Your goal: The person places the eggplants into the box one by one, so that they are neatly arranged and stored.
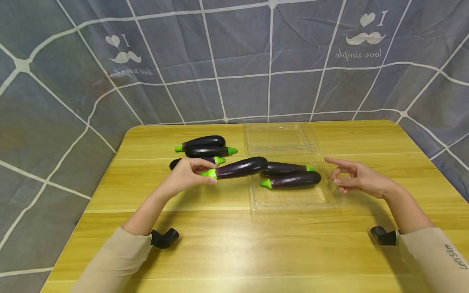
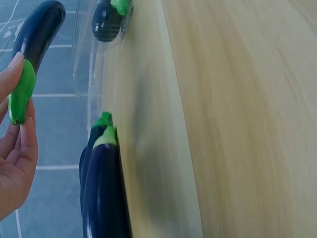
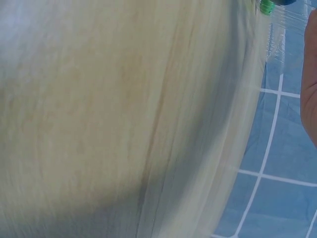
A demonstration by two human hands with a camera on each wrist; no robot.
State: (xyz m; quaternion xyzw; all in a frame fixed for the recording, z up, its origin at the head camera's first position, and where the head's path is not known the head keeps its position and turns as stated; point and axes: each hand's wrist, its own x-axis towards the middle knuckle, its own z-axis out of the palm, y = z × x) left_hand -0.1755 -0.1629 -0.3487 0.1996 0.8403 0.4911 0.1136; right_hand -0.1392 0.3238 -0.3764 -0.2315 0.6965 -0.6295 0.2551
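In the head view my left hand (image 1: 185, 175) pinches an eggplant (image 1: 242, 167) by its green stem end, thumb on one side and fingers on the other. That eggplant is held above the table, its dark tip over the left side of a clear plastic clamshell box (image 1: 256, 201). Two eggplants lie in the box, one (image 1: 294, 180) in front of another (image 1: 286, 168). Beside the box's right edge is my right hand (image 1: 360, 178), index finger extended and the others loosely bent, nothing held. Whether it touches the box I cannot tell. The left wrist view shows the held eggplant (image 2: 39, 32) too.
Left of the box lie three more eggplants: one at the back (image 1: 205, 141), one (image 1: 207, 151) just before it, and one (image 1: 176, 163) partly behind my left hand. The box's lid (image 1: 280, 136) stands open toward the grey curtain (image 1: 242, 97) behind the wooden table (image 1: 220, 252).
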